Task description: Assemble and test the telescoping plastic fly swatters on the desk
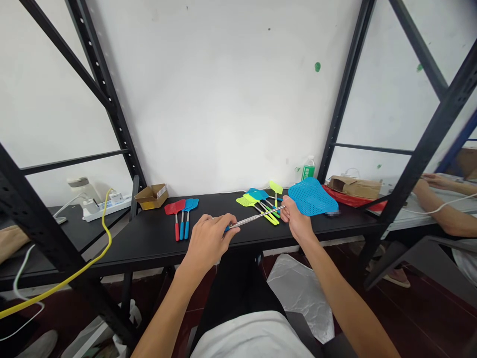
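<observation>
A blue fly swatter (pixel 313 197) with a perforated head and a metal telescoping rod is held up sideways in front of me. My left hand (pixel 213 237) is closed round its blue handle, which the fingers mostly hide. At the other end, my right hand (pixel 295 217) grips the rod close to the head. Beyond the rod, several yellow-green and blue fly swatters (pixel 247 201) lie in an overlapping group on the table. Left of my left hand, a red fly swatter (pixel 176 209) lies beside two blue ones (pixel 191 205).
The black table (pixel 149 238) stands against a white wall between black metal posts. A small cardboard box (pixel 152 197) is at the back left, a bottle (pixel 308 169) at the back right. A yellow cable (pixel 108 238) hangs at left. Other people's arms (pixel 436 206) show at both sides.
</observation>
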Motion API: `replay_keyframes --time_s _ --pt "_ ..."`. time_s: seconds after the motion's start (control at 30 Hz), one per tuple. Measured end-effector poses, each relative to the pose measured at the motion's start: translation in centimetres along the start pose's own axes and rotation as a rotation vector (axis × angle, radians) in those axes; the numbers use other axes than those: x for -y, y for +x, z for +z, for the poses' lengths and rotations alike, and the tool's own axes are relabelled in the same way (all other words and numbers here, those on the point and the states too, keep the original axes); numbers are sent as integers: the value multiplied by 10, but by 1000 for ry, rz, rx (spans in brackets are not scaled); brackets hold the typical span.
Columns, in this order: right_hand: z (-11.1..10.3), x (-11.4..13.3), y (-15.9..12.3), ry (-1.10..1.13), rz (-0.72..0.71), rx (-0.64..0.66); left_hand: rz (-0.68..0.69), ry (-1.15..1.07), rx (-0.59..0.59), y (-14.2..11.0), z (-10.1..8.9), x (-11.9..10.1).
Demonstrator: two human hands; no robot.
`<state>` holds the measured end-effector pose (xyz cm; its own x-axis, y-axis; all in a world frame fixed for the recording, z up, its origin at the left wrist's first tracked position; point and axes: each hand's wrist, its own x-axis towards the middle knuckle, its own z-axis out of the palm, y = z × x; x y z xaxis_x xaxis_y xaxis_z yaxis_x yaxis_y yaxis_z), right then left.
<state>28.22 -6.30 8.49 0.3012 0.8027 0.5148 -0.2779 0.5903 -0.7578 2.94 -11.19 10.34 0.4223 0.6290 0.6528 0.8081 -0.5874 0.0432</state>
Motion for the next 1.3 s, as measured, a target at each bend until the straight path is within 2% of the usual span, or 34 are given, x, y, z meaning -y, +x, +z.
replay_keyframes --time_s 0.13,0.33,0.57,0.77,1.07,1.3 --pt "-1 0 1 -3 -11 12 15 15 -39 0 -1 2" --pt "-3 -3 3 8 -12 -22 19 29 6 0 1 0" --pt "-5 0 4 -8 -14 -9 16 36 -115 -1 -3 1" --pt "-3 1 2 9 1 -24 -15 23 16 0 -8 3" --pt "-2 -2 1 -6 2 4 -24 57 -11 0 -7 3" --pt "-3 -3 0 1 20 -12 -40 34 96 0 -8 4"
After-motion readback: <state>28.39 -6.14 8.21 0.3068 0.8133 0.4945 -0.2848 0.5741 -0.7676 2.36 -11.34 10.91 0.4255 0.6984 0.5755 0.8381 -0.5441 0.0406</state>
